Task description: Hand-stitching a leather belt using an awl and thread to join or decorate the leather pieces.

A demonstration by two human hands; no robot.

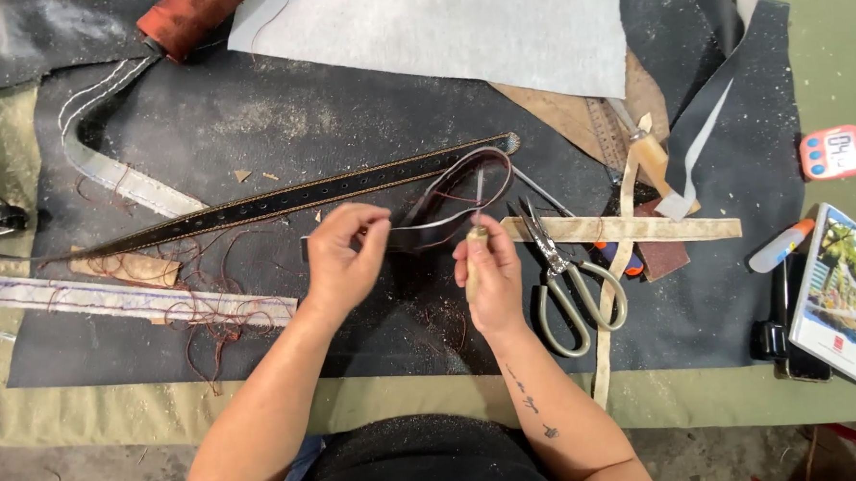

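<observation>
Even, soft overhead light; sharp focus

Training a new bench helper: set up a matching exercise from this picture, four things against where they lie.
Things:
1. scissors
2. red thread spool
3. pink timer
4. awl

Places:
A. top edge, left of the grey sheet
B. gripped in the right hand
C. far right, on the green cloth
D. on the dark mat, just right of the right hand

Pairs: 1-D, 2-A, 3-C, 4-B
</observation>
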